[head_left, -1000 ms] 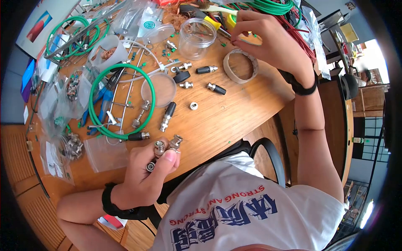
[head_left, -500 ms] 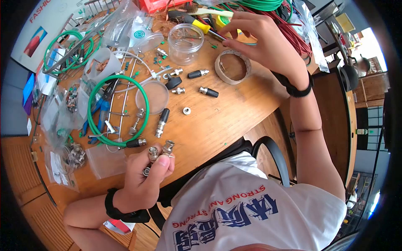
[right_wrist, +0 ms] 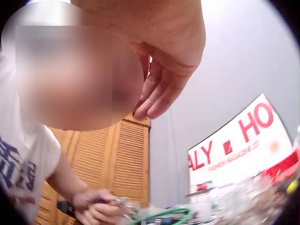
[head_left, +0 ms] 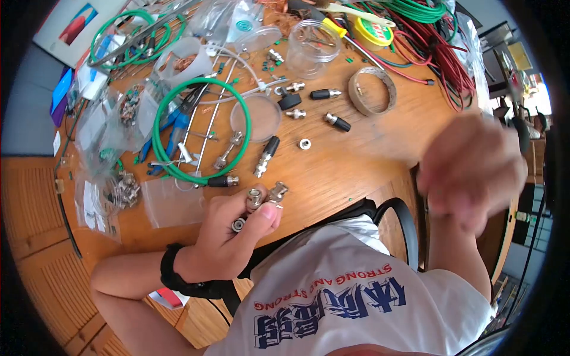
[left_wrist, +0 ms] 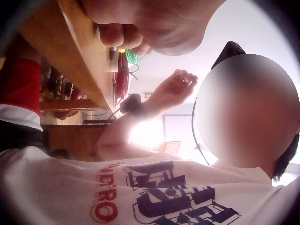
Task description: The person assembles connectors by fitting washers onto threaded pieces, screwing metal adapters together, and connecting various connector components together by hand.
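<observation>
Near the table's front edge, my left hand (head_left: 228, 237) grips a cluster of metal BNC connectors (head_left: 278, 193) between thumb and fingers. Three connector ends stick out of the grip; the rest is hidden by the fingers. My right hand (head_left: 475, 169) is blurred in the head view, raised off the table's right edge. Its fingers (right_wrist: 161, 96) hang loosely bent in the right wrist view, with nothing visible in them. A connector with a black boot (head_left: 267, 156) lies just beyond the left hand, and a small metal piece (head_left: 304, 144) lies to its right.
A green cable loop (head_left: 158, 133) lies left of centre, around blue-handled pliers (head_left: 176, 133). Behind are a clear jar (head_left: 313, 65), a tape roll (head_left: 355, 98), a yellow-black screwdriver (head_left: 335, 26) and red cables (head_left: 454, 74). Plastic bags (head_left: 98, 127) crowd the left side.
My right hand has left the space above the tape roll and screwdriver, swinging right and back towards the body. The left hand keeps its grip on the connectors. The head view has shifted.
</observation>
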A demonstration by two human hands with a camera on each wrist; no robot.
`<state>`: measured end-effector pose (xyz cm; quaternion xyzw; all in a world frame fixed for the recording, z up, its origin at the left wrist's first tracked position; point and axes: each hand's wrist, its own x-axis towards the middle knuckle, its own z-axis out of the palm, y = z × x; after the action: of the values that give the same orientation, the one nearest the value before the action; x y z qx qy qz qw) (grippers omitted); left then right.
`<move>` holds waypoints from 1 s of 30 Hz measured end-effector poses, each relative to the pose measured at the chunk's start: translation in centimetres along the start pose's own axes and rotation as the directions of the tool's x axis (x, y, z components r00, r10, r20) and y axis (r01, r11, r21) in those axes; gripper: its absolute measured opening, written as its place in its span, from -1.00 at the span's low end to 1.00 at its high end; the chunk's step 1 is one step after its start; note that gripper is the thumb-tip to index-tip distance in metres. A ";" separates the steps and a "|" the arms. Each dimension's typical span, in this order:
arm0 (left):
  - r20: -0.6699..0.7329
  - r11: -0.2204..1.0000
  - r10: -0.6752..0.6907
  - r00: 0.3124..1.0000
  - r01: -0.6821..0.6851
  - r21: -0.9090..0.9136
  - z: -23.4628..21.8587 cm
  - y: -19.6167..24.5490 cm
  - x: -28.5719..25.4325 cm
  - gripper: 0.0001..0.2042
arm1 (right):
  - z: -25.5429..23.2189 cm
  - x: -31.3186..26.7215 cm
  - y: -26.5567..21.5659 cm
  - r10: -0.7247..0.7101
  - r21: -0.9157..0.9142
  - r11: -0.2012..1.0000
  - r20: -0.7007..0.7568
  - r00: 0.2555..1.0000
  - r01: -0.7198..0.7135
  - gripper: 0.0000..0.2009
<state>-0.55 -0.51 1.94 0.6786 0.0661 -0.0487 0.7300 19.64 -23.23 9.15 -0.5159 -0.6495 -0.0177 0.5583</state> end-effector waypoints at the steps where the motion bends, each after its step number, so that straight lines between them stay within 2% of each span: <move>1: -0.035 1.000 0.001 0.999 -0.001 -0.016 0.2 -0.1 0.0 -0.73 | 0.0 0.2 0.0 -0.132 0.062 0.990 0.058 0.990 0.129 -0.94; 2: -0.066 1.000 -0.006 0.998 0.005 -0.015 0.2 -0.4 -0.1 -0.73 | 0.0 0.6 0.1 -0.271 0.137 0.957 0.104 0.957 0.256 -0.95; 3: -0.031 0.999 0.032 0.999 -0.031 0.042 0.0 -0.8 -0.1 -0.71 | 0.7 0.7 -0.2 -0.286 0.169 0.949 0.100 0.953 0.267 -0.95; 4: 0.012 0.993 0.064 0.998 -0.065 0.103 -0.1 -1.1 -0.2 -0.69 | 1.6 0.3 -1.2 -0.395 0.093 0.909 -0.110 0.912 0.406 -0.97; 5: 0.014 0.999 0.032 0.999 -0.032 0.043 0.0 -1.3 -0.3 -0.71 | 2.4 -0.3 -2.6 -0.491 -0.015 0.859 -0.308 0.815 0.511 -0.97; 6: -0.005 0.998 0.019 1.000 -0.018 0.055 0.0 -1.4 -0.4 -0.71 | 3.0 -0.7 -3.8 -0.566 -0.147 0.805 -0.483 0.668 0.575 -0.95; 7: 0.015 1.000 0.019 1.000 -0.019 0.022 0.0 -1.3 -0.3 -0.72 | 3.3 -0.7 -4.4 -0.626 -0.299 0.748 -0.617 0.478 0.593 -0.93; 8: 0.041 1.000 0.022 0.999 -0.021 -0.014 0.0 -1.2 -0.2 -0.73 | 4.8 1.7 -3.8 -0.623 -0.299 0.657 -0.733 0.275 0.692 -0.84; 10: 0.045 1.000 0.005 0.999 -0.005 -0.009 0.0 -1.0 -0.3 -0.72 | 5.9 2.3 -4.0 -0.610 -0.233 0.771 -0.539 0.581 0.593 -0.80; 13: 0.034 0.999 0.005 0.999 -0.006 0.050 0.0 -1.1 -0.3 -0.71 | 5.1 1.8 -4.4 -0.621 -0.273 0.769 -0.537 0.572 0.578 -0.80; 15: -0.013 1.000 -0.029 1.000 0.029 0.000 0.1 -0.6 -0.3 -0.74 | 5.2 1.9 -4.5 -0.635 -0.297 0.759 -0.535 0.557 0.580 -0.81; 19: -0.008 1.000 -0.025 1.000 0.025 0.012 0.2 -0.4 -0.2 -0.74 | 4.1 0.5 -5.9 -0.660 -0.337 0.742 -0.523 0.540 0.580 -0.82; 21: -0.009 0.999 -0.039 0.999 0.039 -0.017 0.0 -0.7 -0.2 -0.73 | 5.0 1.8 -4.7 -0.667 -0.354 0.737 -0.514 0.539 0.576 -0.83; 24: -0.014 1.000 -0.021 1.000 0.021 -0.006 0.1 -0.4 -0.2 -0.73 | 2.8 -0.1 -5.8 -0.679 -0.368 0.726 -0.521 0.517 0.581 -0.84; 25: -0.014 1.000 -0.025 1.000 0.025 -0.002 0.2 -0.4 -0.3 -0.73 | -1.3 -4.7 -8.9 -0.684 -0.374 0.720 -0.523 0.509 0.584 -0.84; 26: -0.019 1.000 -0.027 0.999 0.026 -0.017 0.2 -0.5 -0.3 -0.73 | 2.5 -0.1 -5.7 -0.692 -0.380 0.712 -0.523 0.498 0.590 -0.84; 30: -0.031 0.998 -0.046 0.998 0.045 -0.037 0.2 -0.7 -0.4 -0.74 | 2.4 1.5 -5.2 -0.710 -0.392 0.690 -0.527 0.466 0.608 -0.85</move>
<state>-1.09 -0.80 1.38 0.6642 0.0941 -0.0531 0.7397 14.61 -23.21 12.25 -0.2246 -0.5607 -0.4559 0.6538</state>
